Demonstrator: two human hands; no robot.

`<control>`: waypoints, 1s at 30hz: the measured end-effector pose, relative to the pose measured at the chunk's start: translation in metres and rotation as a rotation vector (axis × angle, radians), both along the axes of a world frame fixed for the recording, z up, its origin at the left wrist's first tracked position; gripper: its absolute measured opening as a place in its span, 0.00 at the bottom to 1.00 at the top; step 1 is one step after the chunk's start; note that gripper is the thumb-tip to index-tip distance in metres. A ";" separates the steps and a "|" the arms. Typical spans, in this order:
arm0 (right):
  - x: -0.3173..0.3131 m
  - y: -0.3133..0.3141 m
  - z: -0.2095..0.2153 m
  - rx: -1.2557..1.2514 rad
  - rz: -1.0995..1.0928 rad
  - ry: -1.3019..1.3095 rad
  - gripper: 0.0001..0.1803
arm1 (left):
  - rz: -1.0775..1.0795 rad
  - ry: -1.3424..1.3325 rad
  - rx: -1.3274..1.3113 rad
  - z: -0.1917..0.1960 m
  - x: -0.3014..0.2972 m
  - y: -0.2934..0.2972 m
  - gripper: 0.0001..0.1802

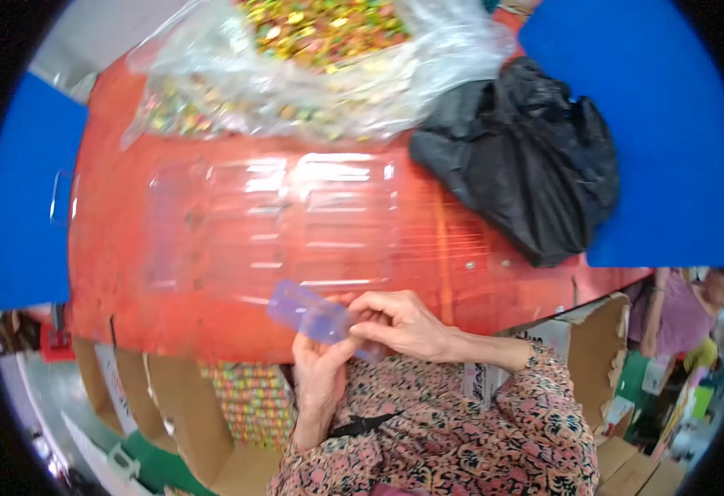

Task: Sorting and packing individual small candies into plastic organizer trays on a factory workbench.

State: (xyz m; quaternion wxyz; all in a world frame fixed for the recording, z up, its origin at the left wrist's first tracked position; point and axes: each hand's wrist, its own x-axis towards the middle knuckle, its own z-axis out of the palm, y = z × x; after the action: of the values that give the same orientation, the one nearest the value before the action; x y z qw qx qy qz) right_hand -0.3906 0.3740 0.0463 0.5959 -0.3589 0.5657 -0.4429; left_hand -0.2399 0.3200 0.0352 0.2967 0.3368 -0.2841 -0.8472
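Note:
A small see-through plastic box point(296, 307) with a bluish-purple tint is between my hands, just over the table's near edge. My left hand point(322, 372) grips it from below, the thumb pressed along its near side. With fingers and thumb pinched together, my right hand point(403, 324) holds its right end. The box is slightly blurred, and I see no contents in it. Beyond my hands, several clear plastic boxes point(333, 202) lie side by side in rows on the red table point(114, 248). Glare covers parts of them, and the leftmost ones look purplish.
A large clear bag point(205, 91) of shiny gold, green and pink pieces point(321, 33) lies at the far side. A black plastic bag point(527, 157) sits right of it. Blue panels point(668, 124) flank the table. Cardboard boxes point(188, 413) stand below; a person point(680, 318) is at right.

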 end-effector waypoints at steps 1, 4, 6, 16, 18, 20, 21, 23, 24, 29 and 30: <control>-0.005 0.001 0.001 -0.109 -0.020 0.115 0.08 | -0.020 -0.020 -0.021 0.004 -0.004 0.001 0.31; -0.028 0.007 0.004 -0.224 -0.155 0.299 0.06 | -0.086 0.090 -0.084 -0.001 -0.011 0.005 0.32; -0.057 0.008 0.029 -0.138 -0.399 0.225 0.06 | -0.118 0.053 -0.118 -0.003 -0.011 0.001 0.32; -0.232 0.064 0.069 0.310 -0.894 1.963 0.10 | -0.124 -0.133 -0.214 -0.002 -0.009 -0.001 0.19; -0.234 0.072 0.058 0.278 -0.749 1.866 0.11 | -0.125 -0.162 -0.249 -0.001 -0.011 0.001 0.17; -0.233 0.071 0.054 0.246 -0.609 1.763 0.12 | -0.128 -0.195 -0.285 -0.001 -0.014 0.003 0.16; -0.233 0.069 0.053 0.158 -0.610 1.567 0.11 | -0.162 -0.190 -0.272 -0.001 -0.014 0.004 0.16; -0.234 0.065 0.054 0.037 -0.599 1.258 0.11 | -0.209 -0.185 -0.264 0.001 -0.016 0.005 0.16; -0.237 0.061 0.054 0.030 -0.598 1.254 0.11 | -0.204 -0.188 -0.269 0.001 -0.015 0.004 0.16; -0.261 0.041 0.022 0.221 -0.528 1.776 0.10 | -0.233 -0.203 -0.318 0.003 -0.025 -0.002 0.14; -0.263 0.042 0.019 0.223 -0.524 1.779 0.10 | -0.232 -0.200 -0.315 0.002 -0.026 -0.005 0.14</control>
State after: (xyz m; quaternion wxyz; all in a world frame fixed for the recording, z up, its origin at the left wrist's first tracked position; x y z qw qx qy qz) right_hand -0.6540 0.4163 0.0653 -0.1445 -0.3678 0.9160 -0.0688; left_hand -0.2659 0.3154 0.0374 0.2163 0.3338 -0.4778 -0.7833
